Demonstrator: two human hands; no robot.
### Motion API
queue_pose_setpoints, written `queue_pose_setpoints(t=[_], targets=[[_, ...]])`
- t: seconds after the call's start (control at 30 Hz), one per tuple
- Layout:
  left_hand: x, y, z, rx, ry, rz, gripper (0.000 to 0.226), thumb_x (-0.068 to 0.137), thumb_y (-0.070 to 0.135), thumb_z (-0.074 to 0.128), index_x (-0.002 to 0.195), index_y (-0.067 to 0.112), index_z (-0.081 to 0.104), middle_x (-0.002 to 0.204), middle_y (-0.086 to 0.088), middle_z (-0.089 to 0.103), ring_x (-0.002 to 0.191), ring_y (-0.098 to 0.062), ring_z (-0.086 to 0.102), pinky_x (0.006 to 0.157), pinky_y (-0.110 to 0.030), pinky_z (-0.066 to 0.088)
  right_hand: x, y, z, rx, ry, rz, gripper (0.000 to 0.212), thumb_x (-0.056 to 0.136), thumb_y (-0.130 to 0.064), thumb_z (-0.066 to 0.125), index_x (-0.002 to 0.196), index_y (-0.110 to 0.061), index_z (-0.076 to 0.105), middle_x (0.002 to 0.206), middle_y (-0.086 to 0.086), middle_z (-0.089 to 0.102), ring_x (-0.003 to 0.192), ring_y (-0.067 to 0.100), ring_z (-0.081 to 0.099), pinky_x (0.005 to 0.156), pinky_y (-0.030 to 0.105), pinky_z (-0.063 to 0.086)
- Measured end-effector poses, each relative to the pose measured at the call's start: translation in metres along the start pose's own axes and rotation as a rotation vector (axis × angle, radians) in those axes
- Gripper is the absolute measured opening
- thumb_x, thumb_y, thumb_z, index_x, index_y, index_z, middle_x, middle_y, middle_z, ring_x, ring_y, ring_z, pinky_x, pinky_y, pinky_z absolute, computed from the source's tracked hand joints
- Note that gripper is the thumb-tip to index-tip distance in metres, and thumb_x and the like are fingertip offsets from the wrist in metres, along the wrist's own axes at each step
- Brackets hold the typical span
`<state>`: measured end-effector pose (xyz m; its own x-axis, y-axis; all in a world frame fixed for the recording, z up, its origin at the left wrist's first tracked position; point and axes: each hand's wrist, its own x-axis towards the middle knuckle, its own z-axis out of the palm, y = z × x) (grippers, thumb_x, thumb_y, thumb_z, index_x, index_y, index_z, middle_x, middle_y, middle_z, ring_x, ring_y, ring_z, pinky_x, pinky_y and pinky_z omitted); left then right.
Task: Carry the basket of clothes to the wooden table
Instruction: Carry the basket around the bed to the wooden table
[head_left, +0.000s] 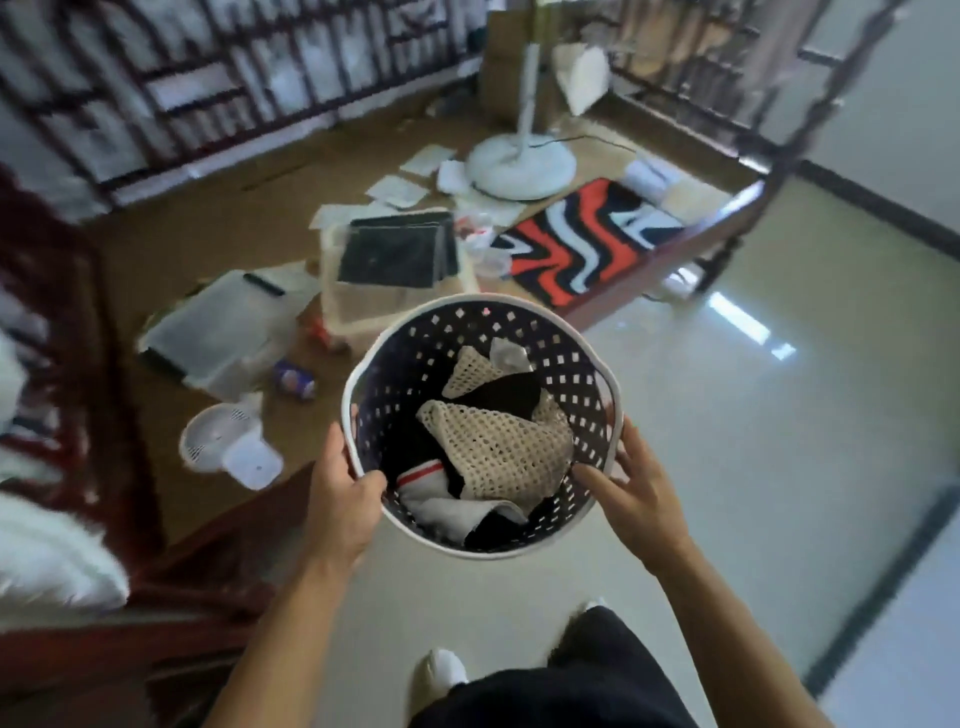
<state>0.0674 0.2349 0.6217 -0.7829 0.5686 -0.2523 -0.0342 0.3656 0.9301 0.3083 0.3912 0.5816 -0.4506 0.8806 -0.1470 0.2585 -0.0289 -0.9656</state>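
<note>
Cluttered wooden table ahead, both hands, left and right, clamped on basket rim.

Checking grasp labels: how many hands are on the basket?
2. The left hand grips the near-left rim of the basket; the right hand holds the near-right rim, fingers over the edge.

Left hand, right hand grip rim of round white-rimmed perforated plastic basket; beige mesh clothes inside, above cluttered wooden desk.
</note>
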Motion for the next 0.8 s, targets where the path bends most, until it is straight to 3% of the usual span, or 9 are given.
queue_pose_setpoints(t=[0.07, 0.17, 0.23, 0.3, 0.37, 0.5, 0.57, 0.67, 0.8], targets=[[0.007, 0.011, 0.046, 0.024, -0.091, 0.047, 0.069, 0.06, 0.001, 0.052, 0.103, 0.054, 0.062, 0.101, 0.024, 0.073, 0.098, -0.005, 0.069, 0.095, -0.044, 0.056, -0.005, 0.009, -0.041, 0.041, 0.083, 0.013, 0.06, 0.086, -0.006, 0.072, 0.134, -0.038, 0.055, 0.129, -0.007, 0.07, 0.119, 0.011, 0.067, 0.08, 0.014, 0.06], [0.013, 0.027, 0.121, 0.034, -0.178, 0.061, 0.07, 0.06, 0.0, 0.053, 0.1, 0.056, 0.063, 0.098, 0.023, 0.074, 0.096, -0.016, 0.068, 0.095, -0.053, 0.056, -0.003, 0.028, -0.103, 0.053, 0.203, 0.022, 0.064, 0.087, -0.001, 0.071, 0.136, -0.036, 0.053, 0.133, -0.004, 0.069, 0.12, 0.008, 0.067, 0.079, 0.013, 0.06], [0.007, 0.045, 0.173, 0.033, -0.23, 0.04, 0.059, 0.062, 0.0, 0.053, 0.104, 0.042, 0.062, 0.103, 0.008, 0.074, 0.093, -0.02, 0.067, 0.095, -0.055, 0.055, 0.002, 0.041, -0.145, 0.051, 0.242, 0.045, 0.069, 0.087, 0.005, 0.069, 0.135, -0.041, 0.052, 0.135, -0.008, 0.067, 0.12, -0.002, 0.066, 0.081, 0.018, 0.062], [0.002, 0.059, 0.223, 0.039, -0.28, 0.048, 0.057, 0.067, -0.004, 0.055, 0.112, 0.03, 0.06, 0.11, -0.009, 0.071, 0.097, -0.026, 0.067, 0.095, -0.056, 0.056, 0.007, 0.05, -0.188, 0.049, 0.284, 0.071, 0.072, 0.088, 0.01, 0.067, 0.139, -0.039, 0.053, 0.139, -0.004, 0.066, 0.124, 0.006, 0.065, 0.084, 0.023, 0.063], [-0.001, 0.067, 0.267, 0.046, -0.325, 0.07, 0.058, 0.071, -0.008, 0.056, 0.115, 0.03, 0.061, 0.108, -0.006, 0.071, 0.099, -0.026, 0.069, 0.093, -0.051, 0.057, 0.016, 0.059, -0.227, 0.049, 0.326, 0.081, 0.07, 0.087, 0.006, 0.069, 0.144, -0.031, 0.053, 0.141, -0.002, 0.065, 0.128, 0.017, 0.064, 0.085, 0.021, 0.062], [-0.002, 0.083, 0.339, 0.054, -0.428, 0.077, 0.066, 0.082, -0.021, 0.053, 0.108, 0.038, 0.065, 0.093, 0.008, 0.078, 0.083, -0.003, 0.072, 0.073, -0.026, 0.059, 0.038, 0.061, -0.289, 0.059, 0.423, 0.108, 0.069, 0.077, -0.011, 0.064, 0.129, -0.054, 0.051, 0.137, 0.001, 0.068, 0.124, 0.022, 0.067, 0.091, 0.041, 0.064], [0.0, 0.092, 0.365, 0.033, -0.47, 0.065, 0.069, 0.083, -0.022, 0.051, 0.12, 0.035, 0.066, 0.1, 0.007, 0.079, 0.09, -0.009, 0.074, 0.076, -0.029, 0.06, 0.052, 0.06, -0.313, 0.062, 0.431, 0.116, 0.07, 0.077, -0.011, 0.063, 0.132, -0.053, 0.051, 0.137, 0.001, 0.068, 0.124, 0.022, 0.067, 0.093, 0.045, 0.064], [0.023, 0.102, 0.408, -0.048, -0.501, 0.029, 0.073, 0.084, -0.025, 0.048, 0.134, 0.027, 0.062, 0.112, -0.002, 0.078, 0.102, -0.018, 0.073, 0.091, -0.041, 0.058, 0.084, 0.064, -0.348, 0.058, 0.435, 0.146, 0.074, 0.077, -0.012, 0.061, 0.146, -0.035, 0.052, 0.139, 0.001, 0.068, 0.126, 0.021, 0.066, 0.093, 0.04, 0.064], [0.065, 0.119, 0.481, -0.08, -0.53, 0.014, 0.077, 0.085, -0.026, 0.045, 0.132, 0.031, 0.063, 0.116, -0.003, 0.078, 0.105, -0.018, 0.073, 0.09, -0.034, 0.06, 0.144, 0.079, -0.387, 0.027, 0.443, 0.172, 0.068, 0.085, -0.004, 0.065, 0.148, -0.026, 0.052, 0.134, -0.004, 0.068, 0.126, 0.019, 0.064, 0.076, 0.015, 0.06]])
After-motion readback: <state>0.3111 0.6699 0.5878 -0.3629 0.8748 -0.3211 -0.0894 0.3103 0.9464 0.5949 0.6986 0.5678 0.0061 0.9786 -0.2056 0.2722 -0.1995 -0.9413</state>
